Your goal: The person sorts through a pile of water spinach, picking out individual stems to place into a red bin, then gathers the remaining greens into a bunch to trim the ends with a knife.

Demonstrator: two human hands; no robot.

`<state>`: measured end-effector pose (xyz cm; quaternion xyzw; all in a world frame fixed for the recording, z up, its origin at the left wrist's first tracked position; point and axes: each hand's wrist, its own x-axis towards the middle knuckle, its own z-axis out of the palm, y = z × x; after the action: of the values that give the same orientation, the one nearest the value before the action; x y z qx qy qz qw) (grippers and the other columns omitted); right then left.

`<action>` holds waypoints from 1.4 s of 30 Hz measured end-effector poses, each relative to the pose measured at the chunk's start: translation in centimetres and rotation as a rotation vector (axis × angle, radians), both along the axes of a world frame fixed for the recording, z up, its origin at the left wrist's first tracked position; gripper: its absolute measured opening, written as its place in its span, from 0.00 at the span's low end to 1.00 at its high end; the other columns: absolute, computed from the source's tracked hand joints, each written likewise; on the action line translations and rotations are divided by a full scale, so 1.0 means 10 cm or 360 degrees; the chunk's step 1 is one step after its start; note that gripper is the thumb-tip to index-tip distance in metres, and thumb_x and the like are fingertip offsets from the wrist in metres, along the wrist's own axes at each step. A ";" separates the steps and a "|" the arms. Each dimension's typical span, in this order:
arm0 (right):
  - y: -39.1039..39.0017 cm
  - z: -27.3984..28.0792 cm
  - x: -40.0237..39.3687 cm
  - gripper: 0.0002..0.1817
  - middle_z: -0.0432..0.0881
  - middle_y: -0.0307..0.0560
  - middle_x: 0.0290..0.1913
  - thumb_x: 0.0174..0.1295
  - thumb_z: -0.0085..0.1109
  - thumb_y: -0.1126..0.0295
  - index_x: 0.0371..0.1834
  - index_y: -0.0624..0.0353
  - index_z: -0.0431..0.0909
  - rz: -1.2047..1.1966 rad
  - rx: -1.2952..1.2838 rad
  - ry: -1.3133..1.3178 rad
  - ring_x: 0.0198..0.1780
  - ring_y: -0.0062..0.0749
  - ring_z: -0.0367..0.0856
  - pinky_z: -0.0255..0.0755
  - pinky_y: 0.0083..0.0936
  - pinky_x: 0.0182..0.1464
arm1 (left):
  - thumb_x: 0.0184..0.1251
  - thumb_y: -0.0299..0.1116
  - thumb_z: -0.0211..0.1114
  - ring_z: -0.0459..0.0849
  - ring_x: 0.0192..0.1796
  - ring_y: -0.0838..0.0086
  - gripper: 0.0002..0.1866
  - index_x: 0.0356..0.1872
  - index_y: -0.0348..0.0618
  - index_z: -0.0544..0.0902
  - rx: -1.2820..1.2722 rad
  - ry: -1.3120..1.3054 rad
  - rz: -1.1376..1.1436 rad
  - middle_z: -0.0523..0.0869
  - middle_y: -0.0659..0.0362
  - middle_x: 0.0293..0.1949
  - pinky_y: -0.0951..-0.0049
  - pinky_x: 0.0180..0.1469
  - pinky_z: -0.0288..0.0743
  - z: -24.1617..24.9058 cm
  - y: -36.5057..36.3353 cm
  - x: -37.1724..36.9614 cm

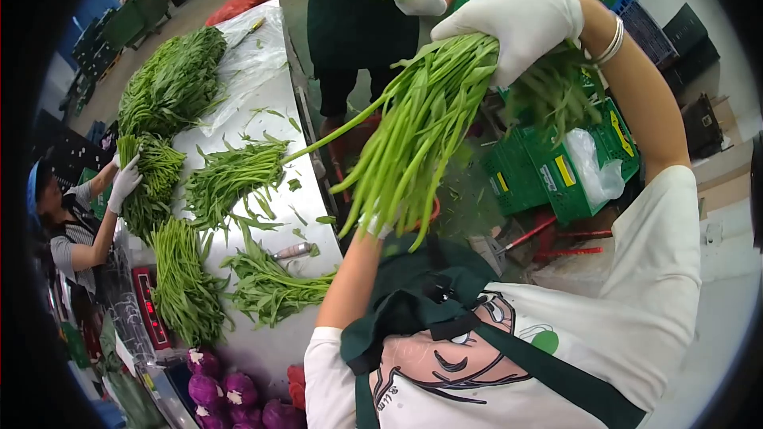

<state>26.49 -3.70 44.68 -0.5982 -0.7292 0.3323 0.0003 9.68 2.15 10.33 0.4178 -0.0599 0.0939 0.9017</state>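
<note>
Raised at the upper right, my right hand [517, 28] in a white glove is closed around a bunch of water spinach [421, 119]. The long green stems fan down and left, and leaves hang behind the hand. One stem sticks out toward the table. My left hand [379, 226], also gloved, is at the lower ends of the stems; they cover its fingers, so its grip cannot be made out. Nearest to it on the metal table [262, 183] lie loose greens [270, 282] and a tool with a short handle [294, 250].
Large piles of greens [171, 79] line the table's far side, beside a scale with red digits [151, 306]. Purple cabbages [226, 389] sit at the near end. One co-worker [362, 32] holds greens opposite; another [75, 222] handles greens at left. Green crates [556, 167] stand at right.
</note>
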 end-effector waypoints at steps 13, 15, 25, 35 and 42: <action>-0.40 -0.64 0.10 0.26 0.81 0.53 0.33 0.44 0.66 0.72 0.49 0.57 0.69 -0.0101 0.0428 -0.0214 0.37 0.52 0.79 0.73 0.34 0.39 | 0.67 0.36 0.47 0.68 0.30 0.74 0.06 0.37 0.46 0.69 -0.2105 -0.0558 -0.0480 0.70 0.63 0.33 0.76 0.29 0.64 0.65 -0.03 -0.65; -0.45 -0.63 0.18 0.23 0.80 0.53 0.32 0.45 0.64 0.72 0.47 0.56 0.69 -0.0110 0.0527 -0.0196 0.38 0.51 0.79 0.73 0.34 0.39 | 0.69 0.36 0.43 0.67 0.22 0.78 0.10 0.29 0.48 0.69 -0.2123 -0.0517 -0.0290 0.71 0.66 0.23 0.80 0.20 0.62 0.49 0.04 -0.90; -0.54 -0.74 0.37 0.22 0.78 0.54 0.26 0.39 0.62 0.71 0.41 0.56 0.69 -0.0233 0.0390 -0.0854 0.32 0.54 0.78 0.71 0.41 0.34 | 0.67 0.47 0.51 0.77 0.35 0.74 0.16 0.37 0.44 0.74 0.0334 0.0488 0.0784 0.78 0.60 0.33 0.76 0.36 0.68 0.34 0.10 -0.52; -0.57 -0.66 -0.01 0.18 0.79 0.51 0.29 0.45 0.60 0.68 0.42 0.57 0.71 -0.0119 0.0291 -0.1056 0.35 0.48 0.80 0.73 0.39 0.36 | 0.72 0.40 0.48 0.79 0.34 0.58 0.17 0.42 0.32 0.76 0.1305 0.0509 0.0861 0.80 0.45 0.31 0.67 0.39 0.70 0.43 -0.33 -0.19; -0.58 -0.81 -0.04 0.19 0.78 0.49 0.27 0.41 0.61 0.72 0.40 0.57 0.70 -0.0054 0.0477 -0.1012 0.32 0.50 0.79 0.72 0.39 0.33 | 0.58 0.39 0.60 0.82 0.25 0.58 0.14 0.37 0.40 0.82 0.1583 0.0629 0.1324 0.82 0.48 0.23 0.66 0.30 0.73 0.54 -0.38 -0.13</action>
<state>26.14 -9.53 36.54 -0.6772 -0.7233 0.0185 -0.1335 8.40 -1.67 15.77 0.7806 0.2358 0.3163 0.4848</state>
